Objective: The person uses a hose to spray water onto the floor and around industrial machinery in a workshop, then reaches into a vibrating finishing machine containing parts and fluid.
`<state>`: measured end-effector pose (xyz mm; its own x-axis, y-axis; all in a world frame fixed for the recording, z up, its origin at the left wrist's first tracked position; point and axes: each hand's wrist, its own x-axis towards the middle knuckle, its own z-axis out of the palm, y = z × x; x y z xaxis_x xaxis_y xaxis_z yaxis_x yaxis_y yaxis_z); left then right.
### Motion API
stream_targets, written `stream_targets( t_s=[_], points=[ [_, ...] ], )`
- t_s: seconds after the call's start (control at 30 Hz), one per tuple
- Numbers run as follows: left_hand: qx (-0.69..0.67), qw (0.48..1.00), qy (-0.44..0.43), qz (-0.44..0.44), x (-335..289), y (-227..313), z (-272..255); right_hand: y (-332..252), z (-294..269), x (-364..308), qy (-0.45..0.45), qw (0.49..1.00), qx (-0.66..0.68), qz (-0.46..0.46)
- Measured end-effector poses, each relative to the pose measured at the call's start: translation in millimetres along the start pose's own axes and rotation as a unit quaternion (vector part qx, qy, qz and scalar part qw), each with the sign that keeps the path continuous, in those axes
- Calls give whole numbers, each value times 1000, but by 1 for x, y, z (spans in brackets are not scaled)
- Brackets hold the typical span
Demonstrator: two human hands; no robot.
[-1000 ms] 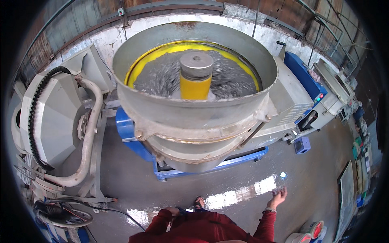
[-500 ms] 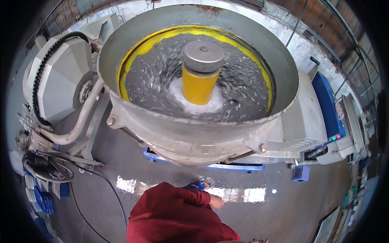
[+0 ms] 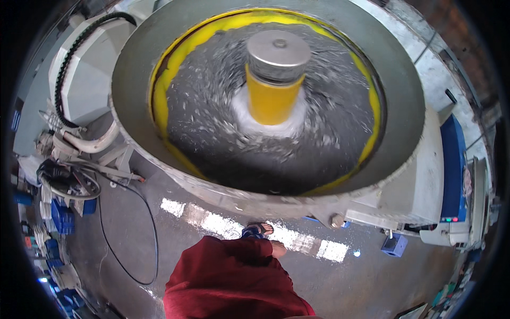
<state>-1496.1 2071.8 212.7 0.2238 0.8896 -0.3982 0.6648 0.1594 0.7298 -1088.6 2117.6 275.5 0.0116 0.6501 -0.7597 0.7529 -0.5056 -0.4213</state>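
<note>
In front of me stands a large round vibratory finishing bowl (image 3: 135, 114) with a grey rim and a yellow lining. Many small shiny metal pieces (image 3: 212, 106) swirl inside it, blurred by motion. A yellow centre post (image 3: 272, 98) with a round metal cap (image 3: 279, 49) rises from the middle, and white foam (image 3: 241, 114) surrounds its foot. My left hand (image 3: 278, 249) shows just past the end of my dark red sleeve, low in front of my body and apart from the bowl. Its fingers cannot be made out. My right hand is out of view.
A grey many-sided machine housing (image 3: 85, 80) with a black ribbed hose stands left. Below it lie a coiled cable (image 3: 154, 250) and blue crates (image 3: 64, 219). At right are a blue control panel (image 3: 451, 165) and a small blue box (image 3: 394, 245). My sandaled foot (image 3: 260, 228) is on the floor.
The bowl now appears larger and higher in view, with more of its inside showing. My left hand has shifted slightly up and left in the picture. The metal pieces are still swirling.
</note>
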Motion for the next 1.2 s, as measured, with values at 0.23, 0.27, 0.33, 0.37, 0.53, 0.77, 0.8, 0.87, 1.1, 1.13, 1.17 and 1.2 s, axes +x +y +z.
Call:
stream_targets(
  t_s=[0.23,0.27,0.33,0.37,0.53,0.77,0.8,0.87,1.1,1.13,1.17,1.2],
  points=[
    [-11,995,-101,23,76,100,-22,24,-67,39,43,966,243,-73],
    [11,992,-124,36,92,110,-19,39,-74,42,59,959,270,-64],
    [-14,986,-156,51,130,148,-21,98,-85,38,122,940,318,-27],
    [-8,985,-135,104,153,159,-4,134,-89,28,145,930,337,2],
    [165,966,-156,125,256,236,54,345,-62,-27,203,833,462,225],
    [142,980,-84,113,350,311,43,371,-24,-17,264,844,231,405],
    [155,983,-41,92,362,322,31,367,-27,2,264,850,195,411],
    [129,982,135,25,400,327,18,359,-49,47,278,864,134,398],
    [-16,756,651,63,550,458,-117,274,-315,274,416,865,186,210],
    [-26,746,664,48,581,479,-134,263,-360,313,481,846,146,179],
    [6,726,684,69,609,496,-150,235,-411,331,497,839,155,156],
    [39,705,703,91,639,518,-166,206,-461,348,513,832,167,133]
  ],
)
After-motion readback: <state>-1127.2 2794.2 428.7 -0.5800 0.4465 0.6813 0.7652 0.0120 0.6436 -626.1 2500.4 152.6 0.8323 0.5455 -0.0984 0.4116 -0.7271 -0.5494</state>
